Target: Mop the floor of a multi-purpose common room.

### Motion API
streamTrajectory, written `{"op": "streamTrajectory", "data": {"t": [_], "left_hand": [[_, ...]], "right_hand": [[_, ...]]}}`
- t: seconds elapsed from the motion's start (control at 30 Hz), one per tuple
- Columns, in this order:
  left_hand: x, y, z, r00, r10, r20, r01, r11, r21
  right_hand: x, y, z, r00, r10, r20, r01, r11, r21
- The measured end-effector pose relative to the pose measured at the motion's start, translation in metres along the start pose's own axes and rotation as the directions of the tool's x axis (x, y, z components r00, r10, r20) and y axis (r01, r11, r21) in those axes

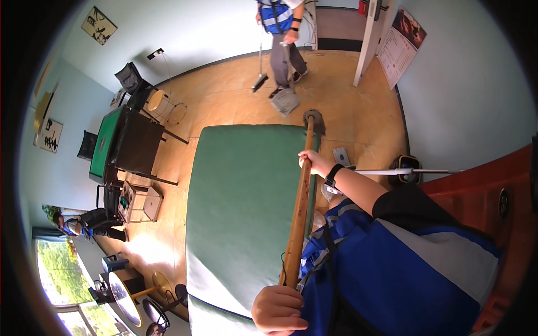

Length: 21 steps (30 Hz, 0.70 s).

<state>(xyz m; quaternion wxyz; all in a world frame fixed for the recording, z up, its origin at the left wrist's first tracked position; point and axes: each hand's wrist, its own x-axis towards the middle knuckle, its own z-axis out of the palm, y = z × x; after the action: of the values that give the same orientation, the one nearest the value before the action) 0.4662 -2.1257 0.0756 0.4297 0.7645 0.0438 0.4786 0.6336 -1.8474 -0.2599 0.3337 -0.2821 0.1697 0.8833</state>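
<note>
A wooden-handled mop (299, 210) runs along the edge of a green padded couch (243, 189), passing over its rim in the picture. My right hand (311, 162), with a black band at the wrist, is wrapped around the middle of the handle. Nearest to me, my left hand (279, 310) is closed around the handle's top end. The grey mop head (316, 119) lies on the tiled floor (349, 109), just past the couch's corner. Part of one of my shoes shows below my right forearm.
Beyond the mop head, a person (280, 50) in a blue vest holds a broom (260, 80) and a grey dustpan (286, 102). An open door (370, 46) stands behind. A green-topped table (108, 143), round stool (156, 101) and another person (77, 227) are leftward. A metal pole (391, 171) crosses rightward.
</note>
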Motion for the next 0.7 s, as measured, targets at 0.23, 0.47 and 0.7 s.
{"op": "streamTrajectory", "data": {"t": [0.23, 0.47, 0.7], "left_hand": [[-0.044, -0.016, 0.019, 0.972, -0.217, -0.095, 0.224, 0.972, 0.071], [-0.094, 0.002, 0.033, 0.720, -0.213, -0.660, 0.373, 0.921, 0.109], [-0.139, -0.003, 0.044, 0.592, -0.194, -0.782, 0.354, 0.935, 0.036]], "right_hand": [[0.013, 0.000, -0.014, 0.977, -0.185, -0.111, 0.174, 0.980, -0.100], [0.052, 0.025, -0.033, 0.927, -0.311, -0.208, 0.265, 0.938, -0.222], [0.067, 0.030, -0.044, 0.874, -0.380, -0.302, 0.257, 0.890, -0.377]]}}
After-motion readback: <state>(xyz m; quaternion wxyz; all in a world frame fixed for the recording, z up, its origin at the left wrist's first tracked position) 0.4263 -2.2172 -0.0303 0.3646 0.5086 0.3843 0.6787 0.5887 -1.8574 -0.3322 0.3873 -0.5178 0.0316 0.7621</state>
